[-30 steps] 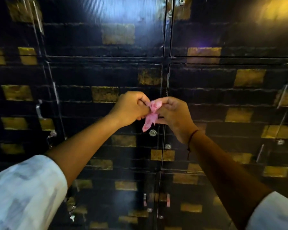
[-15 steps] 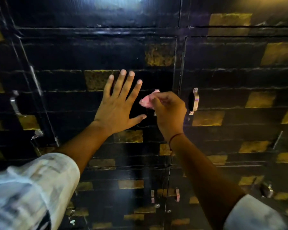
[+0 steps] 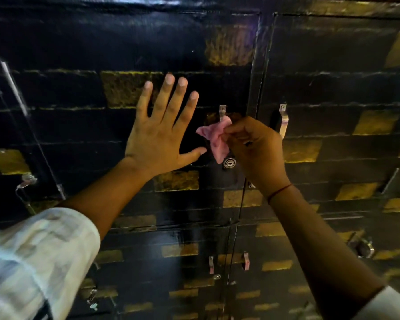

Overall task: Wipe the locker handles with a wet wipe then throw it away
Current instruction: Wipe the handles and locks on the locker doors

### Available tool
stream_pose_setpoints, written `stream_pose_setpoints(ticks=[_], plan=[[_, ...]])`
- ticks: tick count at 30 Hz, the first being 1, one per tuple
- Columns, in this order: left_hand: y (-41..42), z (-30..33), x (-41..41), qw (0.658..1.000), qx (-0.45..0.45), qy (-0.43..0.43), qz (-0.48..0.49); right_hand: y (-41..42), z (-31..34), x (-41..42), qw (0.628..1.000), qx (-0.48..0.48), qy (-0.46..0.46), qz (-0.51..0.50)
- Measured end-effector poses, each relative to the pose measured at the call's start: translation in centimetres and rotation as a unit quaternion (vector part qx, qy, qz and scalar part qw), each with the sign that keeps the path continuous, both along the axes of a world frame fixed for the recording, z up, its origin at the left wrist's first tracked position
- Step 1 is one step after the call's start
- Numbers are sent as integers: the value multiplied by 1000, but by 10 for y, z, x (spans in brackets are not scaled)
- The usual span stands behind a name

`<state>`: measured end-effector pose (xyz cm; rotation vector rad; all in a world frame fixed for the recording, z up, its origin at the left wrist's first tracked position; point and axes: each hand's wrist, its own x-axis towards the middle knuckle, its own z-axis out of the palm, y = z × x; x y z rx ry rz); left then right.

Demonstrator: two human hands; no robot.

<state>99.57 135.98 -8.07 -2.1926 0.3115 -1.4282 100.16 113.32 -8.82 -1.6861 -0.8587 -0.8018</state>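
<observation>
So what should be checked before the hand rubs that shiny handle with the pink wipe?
1. Crumpled pink wet wipe pinched in the right hand: ok.
2. Wipe reaching the silver metal handle on the black locker door: ok, it overlaps the handle's lower part.
3. Left hand spread flat against the door to steady it: ok.
4. Neighbouring silver handle to the right wiped already: cannot tell.
5. Round keyhole lock below clear of the wipe: not ok, the wipe's tip hangs at it.
6. Bin for throwing the wipe away: cannot tell, none in view.
</observation>
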Motion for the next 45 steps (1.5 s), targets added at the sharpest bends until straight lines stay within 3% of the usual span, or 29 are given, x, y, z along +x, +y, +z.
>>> stream_pose_setpoints(ticks=[7,14,17,24,28,30,34,38,45], plan=[[-1,0,0,1000,-1,0,12,5,7,2,997,39,55,-29],[-3,1,-3,1000,-3,-4,10,-1,-25,8,993,-48,47,-94],[-2,0,-2,1000,-1,-1,11,0,-21,5,992,-23,9,-122],[-4,2,-4,1000,-12,6,15,17,-14,-1,997,6,46,-62],[-5,1,-4,1000,-12,6,14,15,-17,-3,996,-30,46,-71],[-4,1,-4,1000,-12,5,11,9,-18,-3,994,-42,10,-102],[-1,2,-4,1000,-5,5,2,13,-7,-9,971,-10,-150,-184],[3,3,-6,1000,0,18,-14,41,4,3,881,-146,-297,-339],[3,4,-8,1000,-4,23,-18,22,-21,20,818,-216,-404,-347]])
